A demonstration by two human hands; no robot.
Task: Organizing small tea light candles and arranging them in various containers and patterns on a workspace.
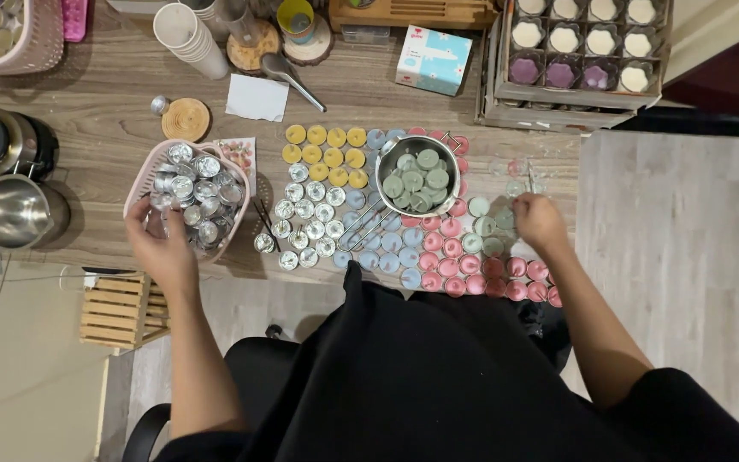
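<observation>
My left hand [157, 244] rests at the near rim of a pink basket [143, 184] full of empty silver tealight cups [192, 190], fingers curled among them; whether it holds one I cannot tell. My right hand [539, 220] hovers over the right end of rows of tealight candles, fingertips pinched near green candles [482, 224] and clear cups [519, 184]. A steel bowl [387, 162] holding green candles sits on the rows. Yellow [327, 154], blue [378, 257] and pink candles [464, 272] lie in groups, with empty silver cups [305, 227] beside them.
Two steel pots [10, 214] stand at the left. Stacked paper cups [190, 38], a wooden coaster [186, 118], a spoon [288, 75], a small box [434, 58] and a crate of white and purple candles [579, 51] line the far side. A wooden crate [121, 310] sits under the table's edge.
</observation>
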